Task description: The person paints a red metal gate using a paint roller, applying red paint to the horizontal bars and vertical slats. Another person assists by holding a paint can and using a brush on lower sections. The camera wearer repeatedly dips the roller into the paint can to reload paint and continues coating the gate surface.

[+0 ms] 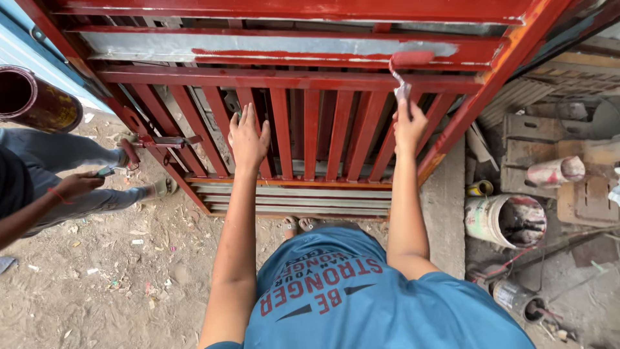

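Overhead, from the head camera, a red-painted metal gate with vertical bars is seen lying tilted before the person. The right hand is closed around the wrapped handle of a small paint roller with a red-soaked sleeve, and the sleeve is pressed against a grey, still unpainted metal panel near the gate's top, at the right end of a fresh red streak. The left hand is spread open, fingers apart, and is laid flat on one of the vertical bars, gripping nothing.

To the right, on the ground, a white plastic bucket smeared with red paint is set beside smaller tins, well apart from the roller. At the left edge, another person's hand is seen holding a small brush near a gate latch, and a dark red cylindrical can is held above it.

Several risks can be judged from this. Wet paint may be picked up by the open left palm if the bar beneath it has been coated recently, and smudges would be left. Uneven coverage may result on the grey panel if the roller is run dry, since the bucket is far from the reach. Drips may be shed onto the bars below if the sleeve is overloaded.
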Demonstrator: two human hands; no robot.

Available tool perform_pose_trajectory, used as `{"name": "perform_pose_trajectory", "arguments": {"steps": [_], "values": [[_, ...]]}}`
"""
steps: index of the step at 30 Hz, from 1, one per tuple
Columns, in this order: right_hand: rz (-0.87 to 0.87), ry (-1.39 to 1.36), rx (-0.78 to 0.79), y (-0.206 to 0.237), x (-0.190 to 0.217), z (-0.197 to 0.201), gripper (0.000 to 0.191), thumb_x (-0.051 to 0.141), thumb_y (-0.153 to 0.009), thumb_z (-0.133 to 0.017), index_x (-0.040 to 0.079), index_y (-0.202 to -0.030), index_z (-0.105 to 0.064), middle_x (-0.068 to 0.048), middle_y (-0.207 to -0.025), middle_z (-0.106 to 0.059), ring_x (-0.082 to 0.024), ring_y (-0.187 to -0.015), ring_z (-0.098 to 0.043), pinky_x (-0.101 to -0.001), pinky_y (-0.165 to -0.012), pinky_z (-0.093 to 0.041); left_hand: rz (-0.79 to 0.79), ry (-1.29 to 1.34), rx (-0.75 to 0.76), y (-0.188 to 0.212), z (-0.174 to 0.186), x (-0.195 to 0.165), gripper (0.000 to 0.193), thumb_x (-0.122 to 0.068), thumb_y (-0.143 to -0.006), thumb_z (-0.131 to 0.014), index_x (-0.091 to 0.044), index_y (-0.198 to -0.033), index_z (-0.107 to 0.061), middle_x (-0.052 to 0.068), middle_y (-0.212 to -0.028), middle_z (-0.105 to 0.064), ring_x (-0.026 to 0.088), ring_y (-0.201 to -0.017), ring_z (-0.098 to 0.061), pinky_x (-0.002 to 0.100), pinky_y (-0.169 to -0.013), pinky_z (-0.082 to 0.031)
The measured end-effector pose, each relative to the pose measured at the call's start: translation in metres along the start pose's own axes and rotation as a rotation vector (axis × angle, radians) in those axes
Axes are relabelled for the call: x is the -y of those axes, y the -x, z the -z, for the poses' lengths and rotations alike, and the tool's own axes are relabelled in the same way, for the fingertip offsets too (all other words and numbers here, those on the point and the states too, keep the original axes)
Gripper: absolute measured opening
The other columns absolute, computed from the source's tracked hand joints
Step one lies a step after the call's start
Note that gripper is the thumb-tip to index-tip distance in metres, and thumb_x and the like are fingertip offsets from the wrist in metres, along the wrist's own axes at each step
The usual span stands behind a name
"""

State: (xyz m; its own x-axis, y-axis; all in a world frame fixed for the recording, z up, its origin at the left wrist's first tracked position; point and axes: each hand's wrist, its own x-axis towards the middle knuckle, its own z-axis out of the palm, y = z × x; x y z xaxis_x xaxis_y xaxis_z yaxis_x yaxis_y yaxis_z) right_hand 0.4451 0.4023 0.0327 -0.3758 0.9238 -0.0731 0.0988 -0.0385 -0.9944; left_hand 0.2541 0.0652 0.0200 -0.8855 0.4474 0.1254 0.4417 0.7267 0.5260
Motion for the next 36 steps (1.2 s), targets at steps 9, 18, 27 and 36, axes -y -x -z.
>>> {"name": "perform_pose_trajectory", "arguments": {"steps": [9, 18, 27, 36], "values": [[0.197, 0.094, -0.090, -0.014, 0.001, -0.055, 0.037, 0.028, -0.100, -0.069, 0.007, -0.129, -0.074, 0.001, -0.068, -0.069, -0.003, -0.053, -0.058, -0.0238, -0.048, -0.044, 0.011, -0.030, 0.020, 0.003, -0.004, -0.033, 0.065, -0.036, -0.101, -0.059, -0.007, -0.156, -0.042, 0.014, -0.157, -0.048, 0.042, -0.145, -0.036, 0.063, -0.114, -0.031], [0.345, 0.176, -0.081, -0.006, -0.010, -0.048, 0.033, 0.024, -0.105, -0.067, 0.004, -0.131, -0.073, 0.000, -0.071, -0.070, -0.005, -0.058, -0.059, -0.0265, -0.052, -0.045, -0.006, -0.064, 0.054, 0.000, -0.003, -0.052, 0.066, -0.038, -0.102, -0.057, -0.008, -0.158, -0.040, 0.013, -0.159, -0.046, 0.041, -0.148, -0.033, 0.064, -0.115, -0.028], [0.283, 0.079, 0.064, 0.004, -0.010, -0.060, 0.035, 0.027, -0.108, -0.064, 0.000, -0.130, -0.071, 0.000, -0.072, -0.065, -0.006, -0.059, -0.056, -0.0249, -0.052, -0.043, -0.098, -0.066, 0.069, -0.006, 0.001, -0.072, 0.066, -0.038, -0.104, -0.057, -0.007, -0.159, -0.039, 0.013, -0.159, -0.046, 0.042, -0.147, -0.034, 0.063, -0.115, -0.030], [0.118, 0.029, 0.057, 0.011, 0.000, -0.071, 0.034, 0.029, -0.105, -0.067, 0.003, -0.125, -0.074, 0.001, -0.072, -0.064, -0.004, -0.056, -0.054, -0.0238, -0.048, -0.041, -0.139, -0.073, 0.074, -0.015, 0.005, -0.067, 0.065, -0.039, -0.104, -0.057, -0.007, -0.158, -0.038, 0.013, -0.158, -0.047, 0.040, -0.147, -0.035, 0.062, -0.114, -0.032]]}}
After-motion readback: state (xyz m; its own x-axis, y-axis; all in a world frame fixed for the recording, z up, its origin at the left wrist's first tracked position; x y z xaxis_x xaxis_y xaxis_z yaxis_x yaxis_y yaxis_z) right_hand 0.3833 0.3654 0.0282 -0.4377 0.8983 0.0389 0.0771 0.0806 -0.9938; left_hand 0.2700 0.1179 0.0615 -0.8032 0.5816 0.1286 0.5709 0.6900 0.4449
